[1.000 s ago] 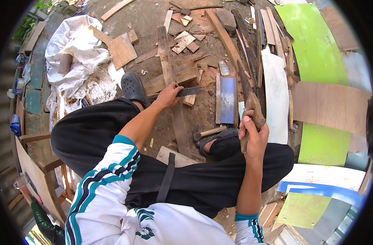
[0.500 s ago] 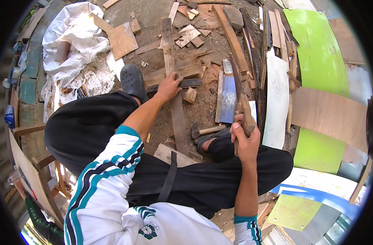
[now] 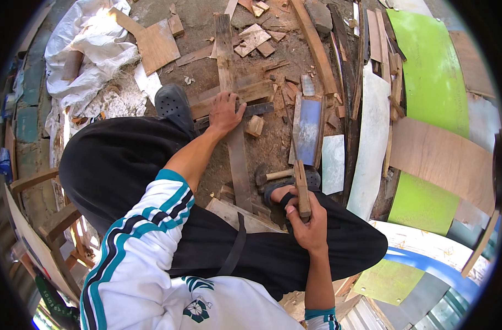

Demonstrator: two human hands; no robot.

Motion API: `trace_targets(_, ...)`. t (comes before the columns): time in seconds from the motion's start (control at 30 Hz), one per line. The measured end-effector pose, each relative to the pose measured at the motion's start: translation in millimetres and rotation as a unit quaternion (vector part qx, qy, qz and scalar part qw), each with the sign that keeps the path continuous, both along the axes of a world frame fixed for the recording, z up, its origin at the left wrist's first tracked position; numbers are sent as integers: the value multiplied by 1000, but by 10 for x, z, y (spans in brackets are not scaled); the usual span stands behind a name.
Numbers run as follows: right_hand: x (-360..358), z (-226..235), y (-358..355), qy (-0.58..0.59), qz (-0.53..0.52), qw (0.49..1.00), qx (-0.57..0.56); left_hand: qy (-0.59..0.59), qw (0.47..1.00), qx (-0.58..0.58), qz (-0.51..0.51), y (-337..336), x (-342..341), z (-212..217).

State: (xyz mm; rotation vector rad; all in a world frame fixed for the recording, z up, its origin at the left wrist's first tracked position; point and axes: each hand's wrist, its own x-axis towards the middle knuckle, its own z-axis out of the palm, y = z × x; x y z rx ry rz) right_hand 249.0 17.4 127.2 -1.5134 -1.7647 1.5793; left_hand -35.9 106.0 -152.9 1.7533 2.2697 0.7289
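My left hand [image 3: 224, 114] lies over a long, narrow wooden plank [image 3: 240, 159], its fingers gripping it. Beneath, the plank crosses shorter wood pieces [image 3: 254, 91] and a dark strip [image 3: 259, 109]. In my right hand [image 3: 310, 224], closed around its wooden handle, is a handsaw [image 3: 302, 190]. The saw points away from me above my right foot; its thin blade is almost edge-on and hard to make out. A small wood block [image 3: 255, 126] sits just right of the plank. Close to my right clog lies a hammer [image 3: 277, 175].
My left clog [image 3: 174, 105] is beside the plank. Wood scraps [image 3: 254, 39] litter the dirt ground ahead. A white sack [image 3: 91, 44] and a plywood piece [image 3: 157, 47] lie at the far left. Long strips and green panels [image 3: 429, 71] cover the right side.
My right hand has moved left and nearer to me with the handsaw, which has turned so its blade shows less. My left hand stays on the plank, its fingers slightly shifted.
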Motion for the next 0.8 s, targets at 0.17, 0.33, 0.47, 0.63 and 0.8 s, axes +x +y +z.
trace_targets(0.17,-93,-117,-147,-43,-36,998,43,15,996,5,-88,14,20,-61)
trace_targets(0.33,-105,-223,-211,-21,-79,996,-21,56,992,8,-114,32,-15,-104)
trace_targets(0.47,-159,-320,-159,29,-104,994,-25,86,988,22,-126,50,-11,-128)
trace_targets(0.63,-30,-520,-155,19,-113,992,-46,65,990,-14,-124,55,-37,-115)
trace_targets(0.8,-58,-649,7,85,-174,979,-66,25,988,-25,-148,5,-86,-93)
